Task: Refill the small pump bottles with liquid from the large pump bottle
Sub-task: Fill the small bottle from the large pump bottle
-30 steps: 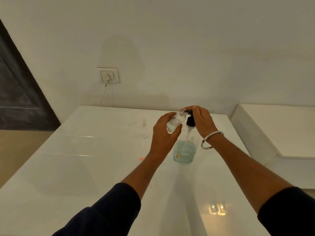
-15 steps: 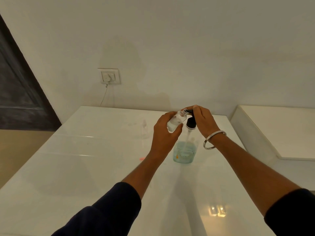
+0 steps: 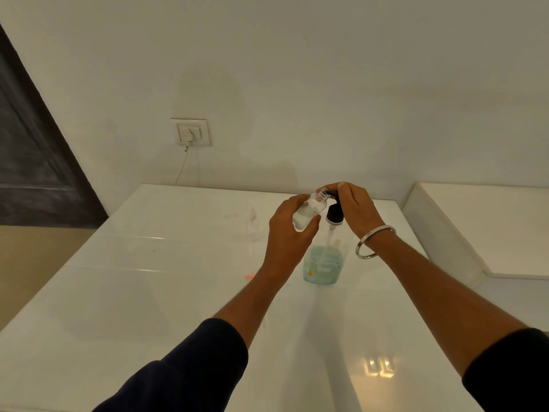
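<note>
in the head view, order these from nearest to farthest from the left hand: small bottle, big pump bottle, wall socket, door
1. Small bottle: gripped in the left hand itself.
2. Big pump bottle: standing on the table just right of that hand.
3. Wall socket: on the wall, up and to the left.
4. Door: far left edge.

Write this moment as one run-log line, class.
left hand: holds small bottle tilted at nozzle | right hand: on large pump bottle pump head | stage: filling
</note>
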